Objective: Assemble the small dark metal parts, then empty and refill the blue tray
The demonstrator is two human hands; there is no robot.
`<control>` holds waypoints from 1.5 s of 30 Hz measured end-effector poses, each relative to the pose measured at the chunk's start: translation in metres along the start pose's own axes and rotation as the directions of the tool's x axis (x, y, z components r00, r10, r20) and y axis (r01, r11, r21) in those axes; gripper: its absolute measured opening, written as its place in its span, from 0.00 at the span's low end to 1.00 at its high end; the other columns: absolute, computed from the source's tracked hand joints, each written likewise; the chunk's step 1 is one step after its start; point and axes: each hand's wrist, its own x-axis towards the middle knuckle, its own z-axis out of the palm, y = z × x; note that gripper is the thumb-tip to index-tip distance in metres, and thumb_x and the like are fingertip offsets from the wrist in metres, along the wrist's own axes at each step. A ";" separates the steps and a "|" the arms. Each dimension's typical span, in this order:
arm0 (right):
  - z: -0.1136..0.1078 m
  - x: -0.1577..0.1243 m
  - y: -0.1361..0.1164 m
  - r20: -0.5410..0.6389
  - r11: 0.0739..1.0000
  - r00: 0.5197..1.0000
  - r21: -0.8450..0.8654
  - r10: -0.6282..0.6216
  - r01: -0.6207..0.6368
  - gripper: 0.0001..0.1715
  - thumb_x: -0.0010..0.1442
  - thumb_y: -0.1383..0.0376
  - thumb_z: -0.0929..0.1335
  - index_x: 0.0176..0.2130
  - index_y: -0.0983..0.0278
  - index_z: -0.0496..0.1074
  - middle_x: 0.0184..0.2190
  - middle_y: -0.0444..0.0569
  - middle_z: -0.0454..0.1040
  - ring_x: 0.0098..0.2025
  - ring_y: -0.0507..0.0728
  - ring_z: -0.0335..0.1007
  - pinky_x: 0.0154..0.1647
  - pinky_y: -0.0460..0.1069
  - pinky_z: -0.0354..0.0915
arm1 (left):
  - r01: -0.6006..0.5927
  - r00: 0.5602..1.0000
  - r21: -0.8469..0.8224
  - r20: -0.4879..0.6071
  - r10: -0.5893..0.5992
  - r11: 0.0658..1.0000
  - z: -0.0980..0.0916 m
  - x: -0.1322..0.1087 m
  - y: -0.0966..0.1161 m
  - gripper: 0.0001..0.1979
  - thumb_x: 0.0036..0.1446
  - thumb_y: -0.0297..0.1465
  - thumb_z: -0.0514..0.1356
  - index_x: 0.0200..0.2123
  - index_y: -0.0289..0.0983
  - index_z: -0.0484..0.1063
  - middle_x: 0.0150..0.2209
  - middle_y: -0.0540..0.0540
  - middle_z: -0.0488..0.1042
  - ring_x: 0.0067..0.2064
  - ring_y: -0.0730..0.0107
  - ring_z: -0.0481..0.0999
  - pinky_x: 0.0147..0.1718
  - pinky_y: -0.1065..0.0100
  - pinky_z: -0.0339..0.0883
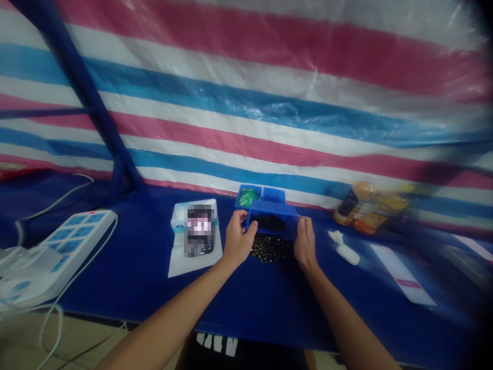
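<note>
A blue plastic bin (pixel 275 207) is held between my two hands, tilted with its open side toward me. My left hand (pixel 239 237) grips its left end, fingers closed on the rim. At the other end my right hand (pixel 305 241) is closed on the bin's right side. Dark material shows inside the bin. Just below its near edge, a pile of small dark, shiny pieces (pixel 269 248) lies on the blue tabletop; their kind is too small to make out. Behind stand two more blue bins, one with a green bag (pixel 247 197) in it and the other (pixel 274 195) beside it.
A phone (pixel 200 231) leans on a tissue box (pixel 179 216) at left. A white power strip (pixel 73 239) with cables lies farther left. On the right are a bottle (pixel 352 200), a yellow packet (pixel 381 208), a white earbud case (pixel 347 254) and a white card-like item (pixel 402 272).
</note>
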 end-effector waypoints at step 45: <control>0.001 -0.001 -0.002 0.010 1.000 1.000 0.001 -0.006 0.006 0.21 0.65 0.50 0.61 0.44 0.63 0.69 0.42 0.48 0.73 0.43 0.58 0.66 0.46 0.51 0.59 | -0.007 1.000 -0.006 0.012 0.007 1.000 -0.002 0.000 0.002 0.09 0.61 0.37 0.56 0.41 0.39 0.63 0.42 0.47 0.71 0.44 0.66 0.71 0.42 0.67 0.63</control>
